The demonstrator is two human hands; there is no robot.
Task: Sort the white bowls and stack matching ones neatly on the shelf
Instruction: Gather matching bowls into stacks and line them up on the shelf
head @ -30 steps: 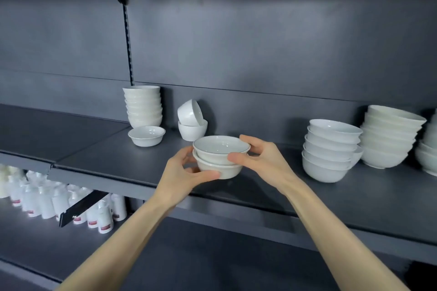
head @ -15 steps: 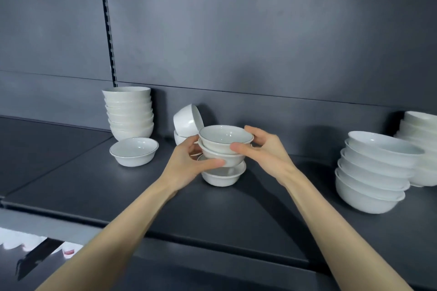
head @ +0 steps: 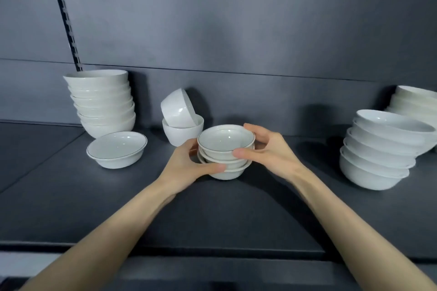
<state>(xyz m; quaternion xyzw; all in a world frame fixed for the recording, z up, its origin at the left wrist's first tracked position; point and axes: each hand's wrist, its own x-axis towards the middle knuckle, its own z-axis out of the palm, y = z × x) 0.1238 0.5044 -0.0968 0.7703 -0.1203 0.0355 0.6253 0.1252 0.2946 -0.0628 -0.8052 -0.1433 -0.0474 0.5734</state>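
Both hands grasp a small stack of three white bowls [head: 224,142] that sits at the middle of the dark shelf [head: 212,215]. Left hand [head: 189,168] curls round the stack's left side with its thumb laid across the front of the lower bowls. Right hand [head: 267,151] holds the right side, thumb against the front of the top bowl and fingers curved round its far rim. The bowls in the stack are nested and carry a thin dark line at the rim. A single bowl [head: 117,149] with the same rim line stands well to the left, in front of a tall stack [head: 104,104]. Just behind the held stack, a deep bowl [head: 178,107] lies tilted in another upright one. Wider bowls are piled in a leaning stack [head: 378,149] at the right.
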